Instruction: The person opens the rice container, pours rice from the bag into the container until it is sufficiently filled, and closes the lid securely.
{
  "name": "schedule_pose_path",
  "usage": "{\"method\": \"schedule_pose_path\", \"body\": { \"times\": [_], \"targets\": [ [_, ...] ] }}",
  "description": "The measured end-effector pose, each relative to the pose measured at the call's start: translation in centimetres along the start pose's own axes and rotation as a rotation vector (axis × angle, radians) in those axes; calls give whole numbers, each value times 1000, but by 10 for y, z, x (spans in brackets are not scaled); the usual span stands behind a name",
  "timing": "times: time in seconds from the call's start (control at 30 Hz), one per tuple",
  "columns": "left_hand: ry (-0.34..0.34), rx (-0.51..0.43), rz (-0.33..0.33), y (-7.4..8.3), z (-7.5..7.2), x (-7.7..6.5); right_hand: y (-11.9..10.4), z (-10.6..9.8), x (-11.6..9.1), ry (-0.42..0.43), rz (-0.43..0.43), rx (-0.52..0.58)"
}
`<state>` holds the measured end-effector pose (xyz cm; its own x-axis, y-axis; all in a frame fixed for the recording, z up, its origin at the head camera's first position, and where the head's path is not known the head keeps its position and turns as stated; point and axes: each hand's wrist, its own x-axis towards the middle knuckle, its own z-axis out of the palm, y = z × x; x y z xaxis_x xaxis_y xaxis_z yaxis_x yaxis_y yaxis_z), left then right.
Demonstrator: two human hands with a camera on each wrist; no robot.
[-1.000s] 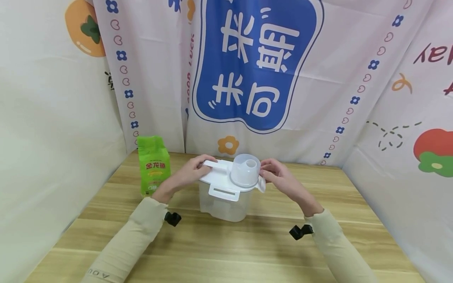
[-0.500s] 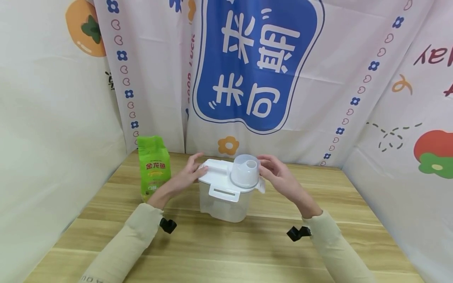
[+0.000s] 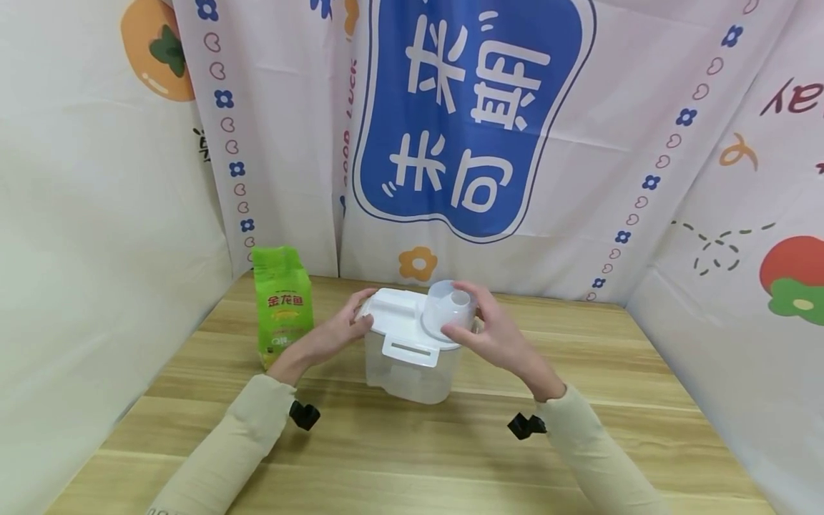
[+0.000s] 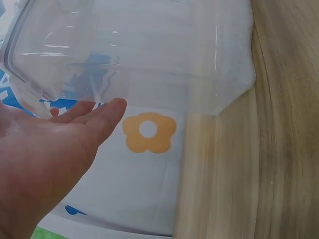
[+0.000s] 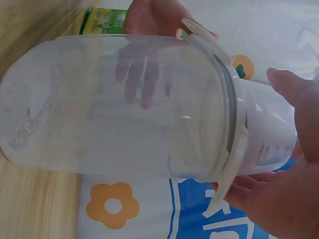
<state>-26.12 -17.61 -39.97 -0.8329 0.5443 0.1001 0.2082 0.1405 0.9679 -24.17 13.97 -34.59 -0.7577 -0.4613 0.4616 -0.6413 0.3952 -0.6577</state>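
A clear plastic storage container with a white lid stands upright on the table. On the lid's right part sits a translucent measuring cup, with volume marks visible in the right wrist view. My right hand holds the cup, thumb in front and fingers round the far side. At the container's left end my left hand rests its extended fingers against the side. White latches, such as the front latch, stick outward from the lid's edge. Through the clear wall nothing shows inside the container.
A green food bag with a yellow lower part stands upright left of the container, close to my left forearm. The wooden table ends at a printed cloth backdrop behind, with white cloth walls on both sides.
My right hand has gone from the latch at the lid's right end to round the measuring cup. My left hand has moved from the lid's top to the container's left end.
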Motion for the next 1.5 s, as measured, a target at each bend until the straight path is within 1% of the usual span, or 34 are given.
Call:
{"method": "schedule_pose_path", "body": {
  "times": [0.1, 0.23, 0.5, 0.77, 0.97, 1.2, 1.33, 1.5],
  "targets": [
    [-21, -8, 18, -2, -1, 0, 1, 6, 0, 43, -41, -41],
    [-39, -60, 18, -5, 0, 2, 2, 12, 0, 97, -70, -54],
    [-16, -44, 44, -12, 3, 6, 3, 16, -1, 161, -93, 12],
    [-9, -58, 19, -14, 4, 4, 2, 17, 4, 211, -108, 73],
    [-1, -34, 12, -12, 4, 4, -10, 15, 6, 221, -93, 84],
    [-8, -45, -10, -12, 5, 4, -44, 9, 6, 257, -103, 76],
    [1, -50, -28, -14, 4, 4, -49, 6, 13, 266, -120, 71],
    [0, -39, -45, -15, 4, 5, -27, -1, 21, 277, -111, 112]
  ]
}}
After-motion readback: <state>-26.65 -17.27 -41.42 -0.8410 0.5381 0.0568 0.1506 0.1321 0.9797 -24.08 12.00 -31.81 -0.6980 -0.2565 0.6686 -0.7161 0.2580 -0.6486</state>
